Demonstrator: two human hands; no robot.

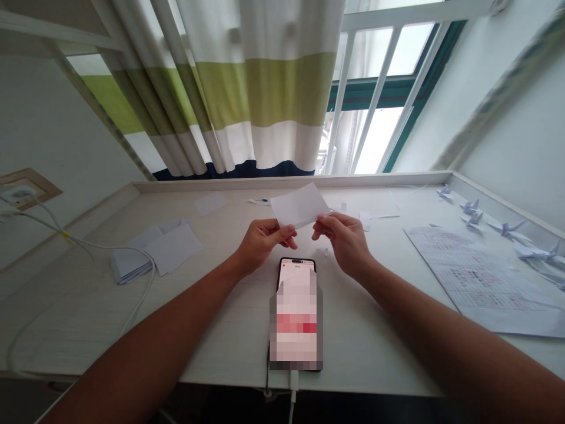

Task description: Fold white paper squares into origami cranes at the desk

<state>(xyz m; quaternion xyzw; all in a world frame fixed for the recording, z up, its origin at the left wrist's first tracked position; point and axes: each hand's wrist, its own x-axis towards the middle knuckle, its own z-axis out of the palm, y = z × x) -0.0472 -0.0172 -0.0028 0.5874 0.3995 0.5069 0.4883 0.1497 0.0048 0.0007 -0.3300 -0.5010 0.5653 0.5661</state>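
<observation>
A small white sheet of paper (300,204) is held up above the desk between my two hands. My left hand (266,240) pinches its lower left corner between thumb and fingers. At the lower right corner, my right hand (343,235) grips the sheet the same way. The paper looks flat, with a slight bend along its lower edge. Below my hands lies a phone (296,315) with a lit, partly blurred screen and a white charging cable (293,383) plugged into its near end.
Stacked white paper sheets (161,247) lie at the left, near a white cable (143,253) from a wall socket (29,189). On the right rest a written sheet (472,277) and several folded paper cranes (507,228). Paper scraps (364,219) lie behind my right hand.
</observation>
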